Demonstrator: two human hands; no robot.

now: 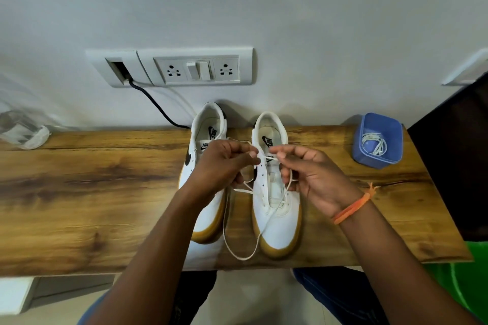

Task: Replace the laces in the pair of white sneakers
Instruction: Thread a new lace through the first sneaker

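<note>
1. At the far left edge of the wooden table (79, 192) lies a crumpled clear plastic bag (22, 129), close to the wall.
2. On the wall above, a white socket panel (171, 67) has a black cable (155, 103) plugged into its left end; the cable drops down behind the shoes.
3. The left shoe (208, 166), white with a tan sole and a black logo on its side, stands with its toe towards the person and its heel at the wall. The left hand partly covers it.
4. The left hand (219, 166) has its fingers curled, pinching a white lace (239, 254) between thumb and fingertips above the gap between the two shoes.
5. The lace runs through the lowest eyelets of the right shoe, and a long slack loop of it hangs down over the table in front of the toes.
6. The right shoe (277, 216) stands just beside the left one, parallel to it, and most of its eyelets are bare.
7. The right hand (314, 177), with an orange thread band (353, 206) on its wrist, pinches the lace over the shoe's tongue, fingers bent.
8. Further right, a blue plastic box (377, 140) holds another coiled white lace (373, 144).
9. A dark panel (454, 161) fills the right edge.
</note>
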